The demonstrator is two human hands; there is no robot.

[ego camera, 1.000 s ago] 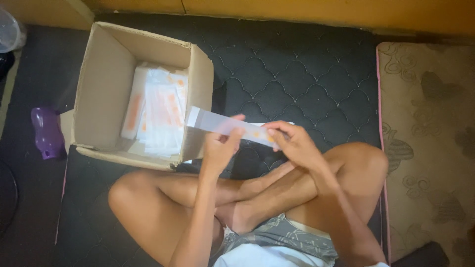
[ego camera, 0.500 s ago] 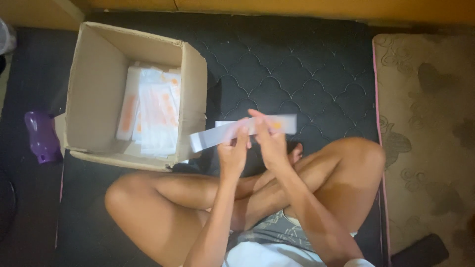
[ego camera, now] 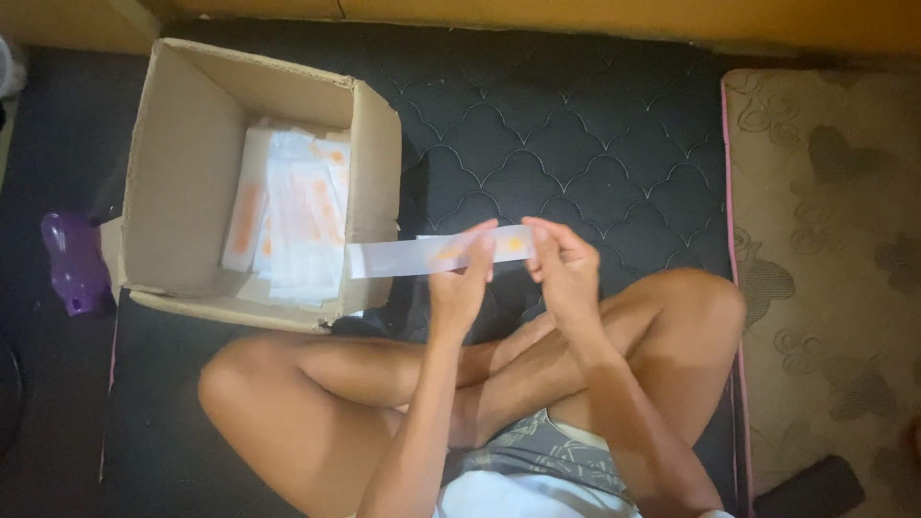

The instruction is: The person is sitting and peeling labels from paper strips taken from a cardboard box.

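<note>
I sit cross-legged on a dark quilted mattress (ego camera: 576,125). Both hands hold a long, thin white packet with orange marks (ego camera: 403,257) level in front of me. My left hand (ego camera: 462,278) pinches it near the middle. My right hand (ego camera: 564,267) grips its right end. The packet's left end reaches toward an open cardboard box (ego camera: 182,153) at my left, which holds a stack of similar white and orange packets (ego camera: 293,216).
A purple plastic object (ego camera: 69,264) lies on the floor left of the box. A beige patterned mat (ego camera: 825,249) borders the mattress on the right. A yellow wall (ego camera: 576,14) runs along the top. A dark object (ego camera: 811,489) sits at the bottom right.
The packet was tilted and blurred between my hands half a second ago; now it lies level and my hands have spread slightly apart along it.
</note>
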